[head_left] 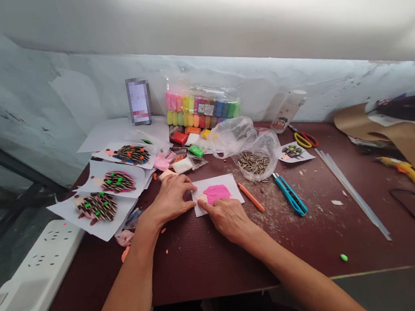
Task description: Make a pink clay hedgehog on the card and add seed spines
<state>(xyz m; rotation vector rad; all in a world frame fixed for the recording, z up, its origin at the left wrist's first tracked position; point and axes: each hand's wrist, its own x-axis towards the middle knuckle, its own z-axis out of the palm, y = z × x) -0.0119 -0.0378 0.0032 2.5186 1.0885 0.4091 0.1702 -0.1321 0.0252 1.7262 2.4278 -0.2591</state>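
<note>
A small white card [237, 199] lies on the dark red table, bearing a flattened patch of bright pink clay [217, 192]. A pale peach bit of clay [202, 197] adjoins the pink patch on its left. My right hand [229, 218] presses its extended index finger at that pale bit, its other fingers bent over the card's lower part. At the card's left edge rests my left hand [172, 196], open, thumb at the edge and fingers arched. A lump of pale pink clay [166, 174] sits just beyond the left hand, partly covered by it.
Finished-looking hedgehog cards [97, 208] lie left, near a power strip [45, 257]. Behind are clay packs [203, 108] and a bag of striped seeds [254, 163]. Rightward lie an orange stick [251, 197], a teal cutter [290, 194], scissors [304, 139], glue sticks [353, 195] and a glue gun [403, 169].
</note>
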